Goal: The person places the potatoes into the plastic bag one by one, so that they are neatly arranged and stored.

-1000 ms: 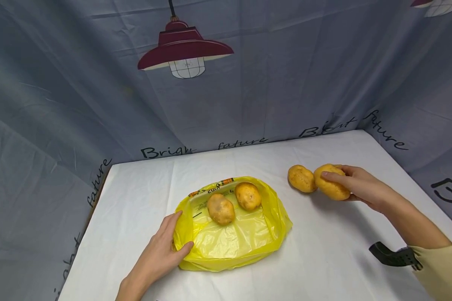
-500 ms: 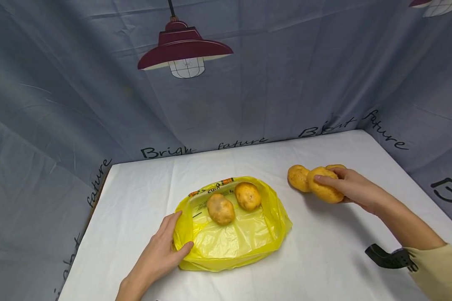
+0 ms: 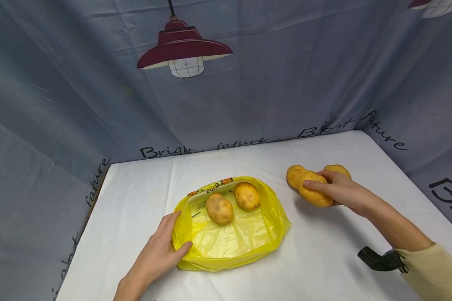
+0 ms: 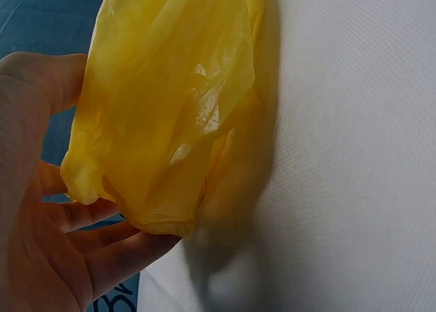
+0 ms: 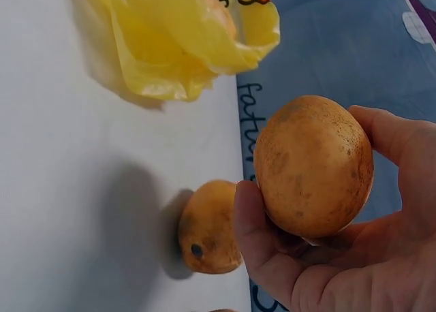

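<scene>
- Yellow plastic makes up the bag (image 3: pixel 226 262), which rests on the white surface (image 3: pixel 147 184) with its mouth facing up, wide and slack-rimmed.
- Two potatoes lie inside, a nearer potato (image 3: pixel 219 209) and a farther potato (image 3: pixel 247 196), close together towards the back wall; their weight probably helps the thin bag sit steady.
- On the bag's left side, the left hand (image 3: pixel 154 251) has its thumb over the rim and its fingers spaced along the outside, likely to keep the soft wall from folding inward.
- Fingers and thumb of the right hand (image 3: pixel 342 190) pinch a held potato (image 3: pixel 315 191) round its sides; the shadow below suggests it is off the surface. Gripping from the right leaves its left face uncovered.
- Just behind the held potato is a loose potato (image 3: pixel 295 174); from the head view I cannot tell whether they touch. Another potato (image 3: pixel 339 170) sits behind the right hand, partly covered by it.
- White cloth separates the held potato from the bag's right edge, giving a short sideways path over a low rim.
- Past the loose potatoes, the surface ends at a grey curtain (image 3: pixel 286 83); its slanting right edge lies well beyond the right hand.
</scene>
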Demonstrator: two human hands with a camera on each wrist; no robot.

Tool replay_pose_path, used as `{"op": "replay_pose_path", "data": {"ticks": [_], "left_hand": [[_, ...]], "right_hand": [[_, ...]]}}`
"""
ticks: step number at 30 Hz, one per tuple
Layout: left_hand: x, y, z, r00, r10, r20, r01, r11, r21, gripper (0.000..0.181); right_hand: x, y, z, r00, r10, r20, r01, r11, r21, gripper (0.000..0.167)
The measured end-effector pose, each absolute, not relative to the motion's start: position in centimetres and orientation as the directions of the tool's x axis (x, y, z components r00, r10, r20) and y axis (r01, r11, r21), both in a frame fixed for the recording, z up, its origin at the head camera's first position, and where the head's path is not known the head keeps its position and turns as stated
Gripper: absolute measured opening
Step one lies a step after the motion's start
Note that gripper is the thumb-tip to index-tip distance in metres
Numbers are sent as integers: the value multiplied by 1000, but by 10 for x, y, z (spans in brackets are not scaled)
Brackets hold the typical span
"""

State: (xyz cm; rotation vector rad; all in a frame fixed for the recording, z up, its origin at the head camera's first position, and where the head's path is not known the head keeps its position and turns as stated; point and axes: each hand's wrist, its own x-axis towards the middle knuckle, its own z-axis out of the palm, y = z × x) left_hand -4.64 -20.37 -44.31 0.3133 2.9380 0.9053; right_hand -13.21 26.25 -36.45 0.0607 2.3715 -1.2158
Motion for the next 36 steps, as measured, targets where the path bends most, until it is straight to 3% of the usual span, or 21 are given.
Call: {"op": "replay_pose_path", "data": {"ticks": [30, 36], "left_hand": [[-47, -204, -444, -972, 231, 42, 214, 796, 567, 83], [-47, -204, -444, -971, 235, 40, 216, 795, 567, 83]], "right_hand": [[-121, 229, -357, -885, -214, -413, 184, 655, -733, 89], [-121, 220, -356, -885, -245, -397, 158, 642, -750, 82]]}}
